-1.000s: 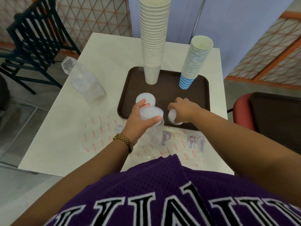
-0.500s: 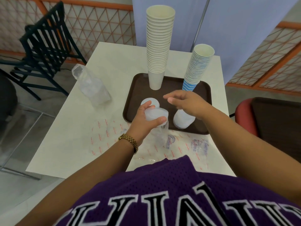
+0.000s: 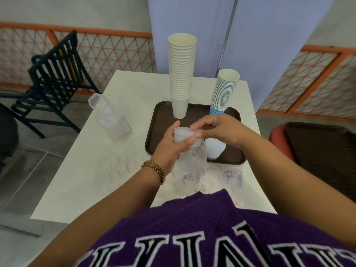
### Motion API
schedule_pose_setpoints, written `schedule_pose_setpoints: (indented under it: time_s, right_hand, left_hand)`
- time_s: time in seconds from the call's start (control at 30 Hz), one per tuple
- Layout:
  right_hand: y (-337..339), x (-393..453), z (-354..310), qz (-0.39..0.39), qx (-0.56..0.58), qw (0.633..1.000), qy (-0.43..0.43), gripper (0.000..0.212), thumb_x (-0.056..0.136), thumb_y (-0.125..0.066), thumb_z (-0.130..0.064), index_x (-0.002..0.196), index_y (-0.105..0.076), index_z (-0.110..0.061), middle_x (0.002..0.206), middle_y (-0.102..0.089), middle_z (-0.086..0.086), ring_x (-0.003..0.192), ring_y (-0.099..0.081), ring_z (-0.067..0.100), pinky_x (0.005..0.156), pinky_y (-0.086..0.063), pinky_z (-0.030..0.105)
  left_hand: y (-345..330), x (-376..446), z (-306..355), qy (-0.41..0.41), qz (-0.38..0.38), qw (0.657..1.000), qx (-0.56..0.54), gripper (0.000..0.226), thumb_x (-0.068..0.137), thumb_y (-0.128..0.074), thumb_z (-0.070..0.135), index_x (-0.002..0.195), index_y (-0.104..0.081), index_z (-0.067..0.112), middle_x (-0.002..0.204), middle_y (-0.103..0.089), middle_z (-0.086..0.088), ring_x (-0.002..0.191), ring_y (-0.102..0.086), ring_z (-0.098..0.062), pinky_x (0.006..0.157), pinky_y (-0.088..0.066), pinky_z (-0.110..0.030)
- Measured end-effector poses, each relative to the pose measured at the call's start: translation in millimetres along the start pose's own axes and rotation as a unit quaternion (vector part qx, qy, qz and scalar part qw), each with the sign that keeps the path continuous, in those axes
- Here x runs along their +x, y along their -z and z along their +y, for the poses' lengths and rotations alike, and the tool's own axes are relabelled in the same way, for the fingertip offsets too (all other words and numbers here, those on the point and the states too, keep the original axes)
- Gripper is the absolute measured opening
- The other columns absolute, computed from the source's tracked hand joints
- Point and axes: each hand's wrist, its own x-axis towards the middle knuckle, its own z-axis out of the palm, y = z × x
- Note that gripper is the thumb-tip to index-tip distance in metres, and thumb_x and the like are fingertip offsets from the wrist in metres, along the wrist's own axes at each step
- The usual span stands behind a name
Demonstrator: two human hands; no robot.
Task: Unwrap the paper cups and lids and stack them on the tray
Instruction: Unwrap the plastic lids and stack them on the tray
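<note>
The step in hand looks like drawing more lids out of the sleeve, so it is best to pinch only a short batch at the top, lift straight up, and keep the wrapper braced so it does not crumple. The left hand (image 3: 171,143) grasps the wrapped lids (image 3: 184,138) from the side, fingers curled round them, held just above the near edge of the tray (image 3: 158,132). The right hand (image 3: 215,130) comes in from above, fingertips pinching the top lid. A lid stack (image 3: 214,149) already stands on the tray, with two cup stacks behind, on the desk (image 3: 88,170).
</note>
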Motion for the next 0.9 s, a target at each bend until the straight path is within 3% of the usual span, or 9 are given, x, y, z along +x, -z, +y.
schedule_pose_setpoints:
  time_s: [0.1,0.17,0.27,0.37,0.43,0.53,0.63,0.77,0.9]
  right_hand:
    - [-0.5,-2.6,0.0,0.028,0.02,0.999,0.012,0.018,0.087,-0.073,-0.016,0.104,-0.075,-0.02,0.104,-0.073,-0.004,0.098,-0.067,0.009,0.09,-0.054,0.022]
    - [-2.0,-4.6,0.0,0.067,0.006,0.997,0.027,0.017,0.09,-0.069,-0.019,0.107,-0.073,-0.021,0.101,-0.072,-0.009,0.095,-0.066,0.004,0.087,-0.053,0.021]
    - [-8.2,-6.8,1.1,0.157,-0.111,0.979,0.066,0.026,0.097,-0.06,-0.027,0.122,-0.064,-0.028,0.111,-0.065,-0.017,0.095,-0.06,-0.004,0.083,-0.046,0.013]
    - [-13.9,-5.3,9.5,0.189,-0.303,0.923,0.141,0.036,0.098,-0.056,-0.028,0.134,-0.057,-0.027,0.123,-0.062,-0.007,0.099,-0.055,0.004,0.083,-0.048,0.023]
    - [-14.9,-3.3,15.3,0.189,-0.324,0.915,0.149,0.038,0.097,-0.058,-0.027,0.135,-0.056,-0.025,0.123,-0.062,-0.005,0.099,-0.055,0.007,0.081,-0.049,0.026]
    - [-6.5,1.1,20.9,0.219,-0.201,0.951,0.081,0.035,0.096,-0.06,-0.022,0.131,-0.059,-0.024,0.113,-0.06,-0.011,0.088,-0.053,0.002,0.078,-0.044,0.017]
    - [14.3,13.9,41.2,0.251,-0.115,0.961,-0.029,0.029,0.095,-0.062,-0.022,0.124,-0.059,-0.026,0.11,-0.059,-0.005,0.088,-0.056,0.009,0.072,-0.045,0.017]
    - [33.8,26.5,77.4,0.197,-0.16,0.951,-0.175,0.027,0.096,-0.061,-0.025,0.123,-0.058,-0.024,0.116,-0.06,0.006,0.089,-0.063,0.023,0.066,-0.052,0.025]
    - [33.5,33.0,99.4,0.153,-0.181,0.945,-0.225,0.014,0.096,-0.059,-0.025,0.11,-0.061,-0.025,0.106,-0.065,0.007,0.074,-0.068,0.023,0.06,-0.056,0.027]
  left_hand:
    - [-0.5,-0.6,1.6,-0.007,-0.014,1.0,0.005,0.092,0.076,-0.077,0.022,0.151,-0.025,0.029,0.139,-0.049,-0.001,0.123,-0.054,-0.018,0.098,-0.05,-0.033]
    - [-1.4,-1.5,2.1,-0.009,-0.018,1.0,0.008,0.09,0.078,-0.079,0.021,0.149,-0.027,0.033,0.138,-0.049,-0.001,0.124,-0.054,-0.019,0.1,-0.05,-0.036]
    - [-5.1,-4.2,2.9,-0.009,-0.028,1.0,0.011,0.079,0.073,-0.078,0.029,0.141,-0.04,0.035,0.133,-0.053,-0.006,0.122,-0.055,-0.024,0.098,-0.051,-0.04]
    - [-9.5,-5.4,2.1,-0.001,-0.052,0.999,-0.004,0.076,0.069,-0.081,0.033,0.138,-0.047,0.032,0.133,-0.057,-0.009,0.123,-0.056,-0.028,0.1,-0.049,-0.047]
    - [-10.2,-4.5,0.9,0.007,-0.059,0.998,-0.005,0.08,0.069,-0.081,0.034,0.14,-0.045,0.031,0.135,-0.057,-0.008,0.124,-0.056,-0.028,0.102,-0.048,-0.049]
    - [-8.3,-1.8,-2.7,0.033,-0.043,0.998,-0.01,0.095,0.07,-0.085,0.029,0.149,-0.032,0.031,0.141,-0.051,-0.008,0.124,-0.055,-0.026,0.105,-0.046,-0.046]
    - [-4.7,-2.3,-6.2,0.045,-0.007,0.999,-0.015,0.086,0.082,-0.072,0.017,0.153,-0.024,0.029,0.143,-0.046,-0.007,0.122,-0.054,-0.023,0.106,-0.045,-0.039]
    - [0.7,-1.7,-14.1,0.057,0.018,0.998,-0.014,0.08,0.086,-0.07,0.016,0.151,-0.026,0.03,0.145,-0.041,-0.007,0.125,-0.05,-0.026,0.1,-0.048,-0.034]
    - [2.5,-1.7,-18.6,0.057,0.028,0.998,0.0,0.079,0.086,-0.07,0.019,0.151,-0.026,0.032,0.147,-0.039,-0.005,0.126,-0.049,-0.026,0.092,-0.05,-0.027]
